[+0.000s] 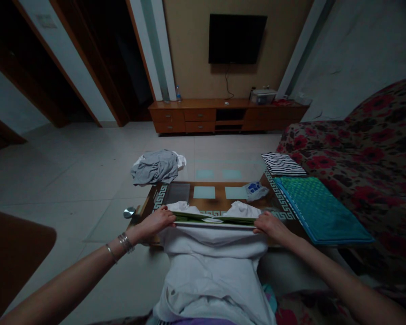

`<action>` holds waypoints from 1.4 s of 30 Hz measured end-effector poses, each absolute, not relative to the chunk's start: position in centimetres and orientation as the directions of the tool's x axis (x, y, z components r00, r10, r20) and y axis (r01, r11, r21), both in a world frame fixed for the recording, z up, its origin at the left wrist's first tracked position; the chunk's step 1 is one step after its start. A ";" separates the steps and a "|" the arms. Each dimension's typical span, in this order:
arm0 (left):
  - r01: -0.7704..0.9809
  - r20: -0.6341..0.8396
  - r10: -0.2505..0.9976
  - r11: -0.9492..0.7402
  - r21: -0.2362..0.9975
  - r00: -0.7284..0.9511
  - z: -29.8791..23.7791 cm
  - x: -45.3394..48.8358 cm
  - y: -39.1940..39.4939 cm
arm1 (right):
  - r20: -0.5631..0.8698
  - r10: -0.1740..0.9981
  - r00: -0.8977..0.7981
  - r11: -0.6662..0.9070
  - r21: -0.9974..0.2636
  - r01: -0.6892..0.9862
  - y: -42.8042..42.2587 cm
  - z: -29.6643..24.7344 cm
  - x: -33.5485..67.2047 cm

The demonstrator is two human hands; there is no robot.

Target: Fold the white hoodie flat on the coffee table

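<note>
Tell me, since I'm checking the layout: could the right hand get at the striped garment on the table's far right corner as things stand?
Probably yes. The right hand grips the green board under the white garment, but nothing stands between it and the striped garment; only the flat teal mat lies alongside.

You're looking at a white garment (213, 266), a green folding board (209, 219), a teal dotted mat (320, 210), a black-and-white striped shirt (283, 164), grey clothes (155, 167), and a red-flowered sofa (365, 153).

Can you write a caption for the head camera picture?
Two hands, left hand and right hand, grip a green board over a white garment.
</note>
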State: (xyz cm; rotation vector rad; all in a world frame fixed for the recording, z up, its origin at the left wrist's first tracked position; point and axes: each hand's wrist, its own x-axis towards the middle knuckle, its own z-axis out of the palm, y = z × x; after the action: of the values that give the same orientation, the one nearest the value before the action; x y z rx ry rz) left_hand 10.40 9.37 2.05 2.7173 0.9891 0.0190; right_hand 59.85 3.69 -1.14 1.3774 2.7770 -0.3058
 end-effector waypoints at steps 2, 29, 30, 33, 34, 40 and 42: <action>0.659 -0.083 0.664 -0.704 0.263 0.743 1.8 9.5 9.9 | -0.113 0.797 -0.593 0.572 -0.175 0.801 4.1 -1.6 60.8; 0.542 -0.098 0.537 -0.797 0.266 0.838 1.2 18.5 7.0 | -0.209 0.838 -0.504 0.387 -0.425 0.818 3.3 0.0 48.9; 0.534 -0.096 0.528 -0.810 0.241 0.844 1.1 18.3 6.9 | -0.190 0.840 -0.508 0.384 -0.455 0.804 3.2 0.3 48.9; 0.469 -0.084 0.462 -0.873 0.135 0.883 0.4 18.1 6.8 | -0.137 0.812 -0.567 0.473 -0.413 0.778 2.4 0.4 48.1; 0.452 -0.080 0.445 -0.886 0.105 0.892 0.0 18.1 6.7 | -0.129 0.798 -0.589 0.511 -0.374 0.774 2.1 0.2 47.5; 0.550 -0.088 0.543 -0.822 0.149 0.835 0.5 18.2 6.9 | -0.152 0.848 -0.508 0.457 -0.277 0.845 2.4 -0.9 45.7; 0.570 -0.083 0.568 -0.788 0.235 0.819 2.3 18.0 6.9 | -0.212 0.823 -0.527 0.426 -0.383 0.820 3.1 -0.1 46.7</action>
State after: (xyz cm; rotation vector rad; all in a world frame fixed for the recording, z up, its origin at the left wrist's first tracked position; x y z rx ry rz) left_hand 18.03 6.93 2.32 2.7537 0.8758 -0.0115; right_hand 46.72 3.14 -0.11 1.5323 2.6594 -0.7066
